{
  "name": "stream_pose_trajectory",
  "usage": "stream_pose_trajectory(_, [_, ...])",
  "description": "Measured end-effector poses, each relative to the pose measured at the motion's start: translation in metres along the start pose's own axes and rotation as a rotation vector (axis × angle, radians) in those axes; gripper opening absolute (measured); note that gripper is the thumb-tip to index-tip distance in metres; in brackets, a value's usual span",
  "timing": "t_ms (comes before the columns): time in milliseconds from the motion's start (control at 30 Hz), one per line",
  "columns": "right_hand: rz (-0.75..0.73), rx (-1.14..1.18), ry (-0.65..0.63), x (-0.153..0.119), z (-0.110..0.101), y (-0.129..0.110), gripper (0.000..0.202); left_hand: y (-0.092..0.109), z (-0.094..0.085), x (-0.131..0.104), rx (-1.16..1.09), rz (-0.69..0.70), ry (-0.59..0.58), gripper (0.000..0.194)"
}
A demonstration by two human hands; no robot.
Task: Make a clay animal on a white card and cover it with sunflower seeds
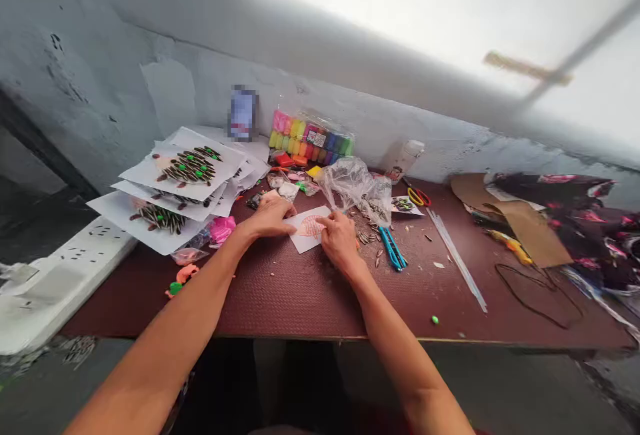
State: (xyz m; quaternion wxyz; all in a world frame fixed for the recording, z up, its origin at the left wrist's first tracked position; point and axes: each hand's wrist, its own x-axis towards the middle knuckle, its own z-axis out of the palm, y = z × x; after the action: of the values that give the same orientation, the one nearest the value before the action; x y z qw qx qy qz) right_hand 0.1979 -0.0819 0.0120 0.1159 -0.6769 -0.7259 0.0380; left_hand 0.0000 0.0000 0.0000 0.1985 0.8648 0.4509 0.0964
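Observation:
A small white sheet of paper point(303, 243) with an orange, patterned oval drawing lies on the brown table in front of me. Beside its left edge rests my left hand point(271, 217), thumb apart from the other fingers and its tip at the paper; it appears to grip nothing. My right hand point(341, 238) is over the right part of the sheet, index fingertip down on the drawing. Its other fingers are curled under, hiding whatever they may hold. Loose striped sunflower seeds point(369, 236) lie just right of this hand, near a clear plastic bag point(347, 178).
Stacked sheets with seed-covered hedgehog pictures point(190, 171) stand at left beside a white power strip point(55, 281). Packed coloured clay point(310, 141) leans at the back. A blue utility knife point(393, 249), scissors point(417, 196), glue sticks point(457, 258) and cardboard point(533, 231) lie at right.

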Motion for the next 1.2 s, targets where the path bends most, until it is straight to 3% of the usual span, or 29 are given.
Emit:
stream_pose_trajectory(167, [0.053, 0.004, 0.039, 0.001, -0.01, 0.006, 0.045, 0.003, 0.009, 0.006, 0.043, -0.085, 0.105, 0.021])
stream_pose_trajectory(467, [0.007, 0.032, 0.025, -0.001, -0.009, 0.005, 0.044, 0.009, 0.012, 0.006, 0.059, -0.114, 0.152, 0.015])
stream_pose_trajectory(933, [-0.028, 0.1, 0.069, 0.004, -0.007, 0.016, 0.045, 0.01, 0.016, 0.007, 0.094, -0.147, 0.172, 0.014])
stream_pose_trajectory(1200, [-0.038, 0.075, 0.044, 0.009, -0.017, 0.019, 0.045, 0.011, 0.017, 0.009, 0.132, -0.17, 0.15, 0.015])
